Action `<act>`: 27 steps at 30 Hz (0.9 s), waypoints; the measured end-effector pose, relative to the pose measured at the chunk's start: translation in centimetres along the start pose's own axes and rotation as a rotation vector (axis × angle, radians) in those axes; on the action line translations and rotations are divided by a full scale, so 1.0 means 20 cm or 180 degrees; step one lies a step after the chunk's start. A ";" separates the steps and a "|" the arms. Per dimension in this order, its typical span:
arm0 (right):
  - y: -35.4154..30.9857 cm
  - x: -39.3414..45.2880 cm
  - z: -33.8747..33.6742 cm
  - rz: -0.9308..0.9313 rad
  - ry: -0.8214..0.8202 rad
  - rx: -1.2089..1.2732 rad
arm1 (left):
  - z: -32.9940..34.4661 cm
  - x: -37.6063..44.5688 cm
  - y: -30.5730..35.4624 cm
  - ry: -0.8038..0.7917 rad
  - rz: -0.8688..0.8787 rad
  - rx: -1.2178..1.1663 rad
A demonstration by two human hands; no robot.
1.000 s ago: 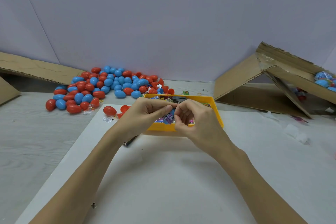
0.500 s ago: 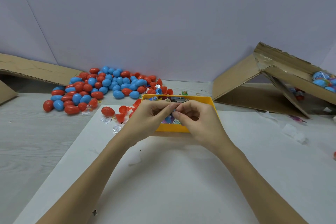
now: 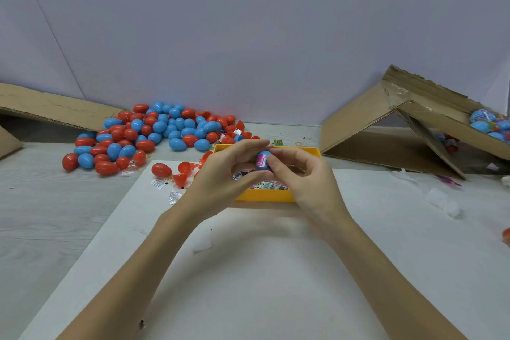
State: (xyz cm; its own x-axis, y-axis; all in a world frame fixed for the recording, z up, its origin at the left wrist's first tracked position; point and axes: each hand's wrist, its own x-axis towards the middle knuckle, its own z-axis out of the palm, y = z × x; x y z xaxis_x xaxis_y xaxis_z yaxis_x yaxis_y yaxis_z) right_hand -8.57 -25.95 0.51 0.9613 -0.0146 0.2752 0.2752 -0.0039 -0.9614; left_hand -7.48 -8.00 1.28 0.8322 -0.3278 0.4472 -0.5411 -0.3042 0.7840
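Blue egg (image 3: 263, 160) in pink-purple wrap, pinched between left hand (image 3: 220, 176) and right hand (image 3: 306, 176).

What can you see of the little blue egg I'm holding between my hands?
The blue egg is small, smooth and glossy, plastic by its look, with a pink and purple printed wrap round its middle; only its blue top shows bare. It is held over the yellow tray, pinched between thumb and forefinger of the left hand and the fingertips of the right hand, which hide its right side.
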 end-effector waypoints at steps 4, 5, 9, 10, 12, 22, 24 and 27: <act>0.03 0.00 0.02 0.0202 0.0048 0.0311 | 0.02 -0.01 0.01 0.0056 0.0102 0.0063; 0.03 0.00 0.03 0.0297 0.0052 0.0517 | 0.02 -0.01 0.01 0.0065 0.0111 0.0048; 0.05 -0.01 0.05 0.0412 0.0127 0.0923 | 0.03 0.00 -0.01 0.0086 0.0149 0.0077; 0.05 -0.01 0.05 0.0398 0.0166 0.0929 | 0.03 -0.01 -0.01 0.0088 0.0162 0.0072; 0.06 -0.01 0.06 0.0337 0.0278 0.0839 | 0.04 -0.01 -0.01 0.0106 0.0177 0.0055; 0.03 0.03 0.04 0.0639 0.0286 0.1507 | 0.06 0.01 -0.03 -0.0048 0.0038 -0.0765; 0.02 0.02 0.05 0.0511 0.0268 0.1351 | 0.07 0.01 -0.03 -0.0009 0.0059 -0.0776; 0.03 0.01 0.06 0.0375 0.0214 0.1248 | 0.09 0.01 -0.03 0.0222 0.0020 -0.0934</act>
State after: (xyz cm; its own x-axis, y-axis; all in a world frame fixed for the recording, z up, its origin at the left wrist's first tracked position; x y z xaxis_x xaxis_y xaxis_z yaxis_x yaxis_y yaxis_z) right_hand -8.24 -24.70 0.06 0.9870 -0.0575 0.1502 0.1608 0.3828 -0.9097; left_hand -7.19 -9.56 0.20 0.8408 -0.2637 0.4729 -0.4966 -0.0276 0.8675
